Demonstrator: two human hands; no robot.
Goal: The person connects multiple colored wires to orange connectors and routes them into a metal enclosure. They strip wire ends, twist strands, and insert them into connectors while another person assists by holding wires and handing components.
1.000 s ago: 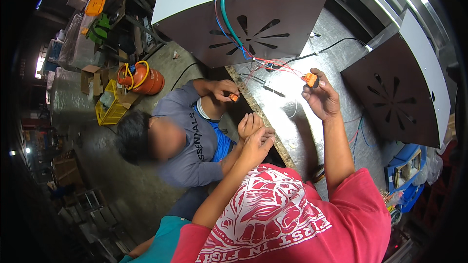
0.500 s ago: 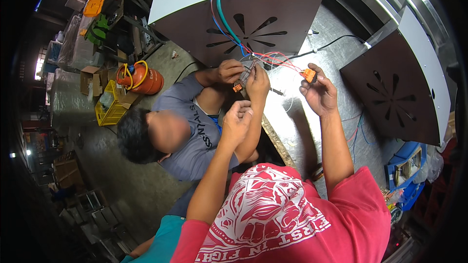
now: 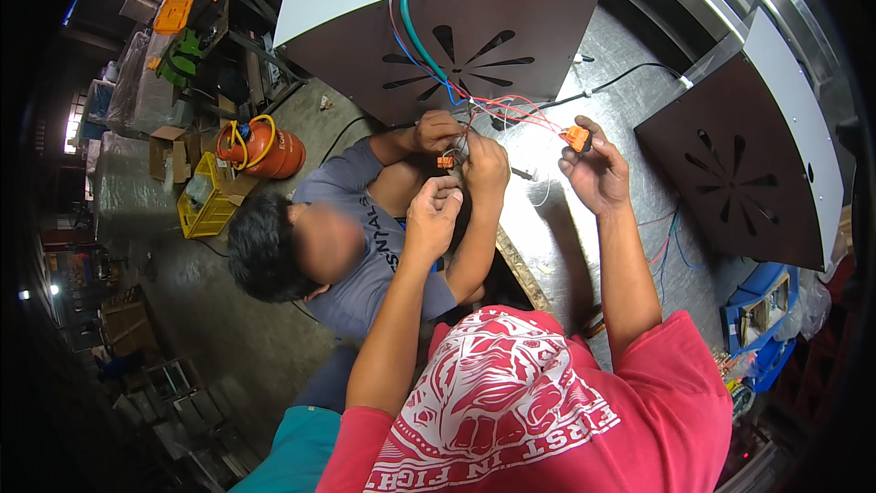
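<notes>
1. Right hand [image 3: 600,173] is pinching orange connector [image 3: 575,138] in front of vented box [image 3: 474,18], toward its right end.
2. Red and white wires [image 3: 520,116] are running from connector toward box face.
3. Left hand [image 3: 433,212] is hovering in front of box, apart from right, fingers curled; can't tell if gripping anything.
4. Co-worker's hands [image 3: 484,169] are sitting between left hand and box, second orange connector [image 3: 444,162] just beside.
</notes>
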